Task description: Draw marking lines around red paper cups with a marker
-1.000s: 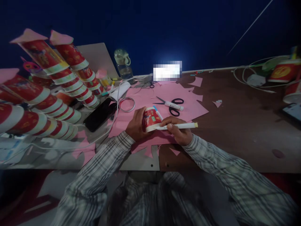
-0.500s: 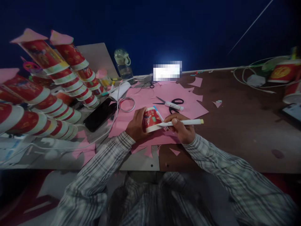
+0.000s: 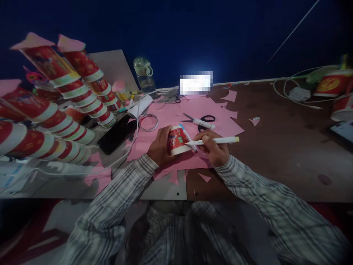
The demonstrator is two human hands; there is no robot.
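Observation:
My left hand (image 3: 159, 147) is wrapped round a red and white paper cup (image 3: 178, 140), which stands mouth down on a sheet of pink paper (image 3: 193, 110). My right hand (image 3: 213, 149) grips a white marker (image 3: 217, 140) with a yellow end. The marker's tip rests against the cup's rim on the right side. Black scissors (image 3: 202, 120) and another white marker (image 3: 203, 123) lie on the pink paper just behind the cup.
Stacks of red paper cups (image 3: 68, 88) with pink tops lean at the left. A black phone (image 3: 116, 134), a tape ring (image 3: 149, 122), a white cable and a water bottle (image 3: 142, 73) lie behind. More cups (image 3: 332, 84) and cables sit at far right on the brown table (image 3: 289, 147).
My right hand has slid with the marker round the cup's rim, from the near side toward the right and a little farther away. The left hand and cup have stayed in place.

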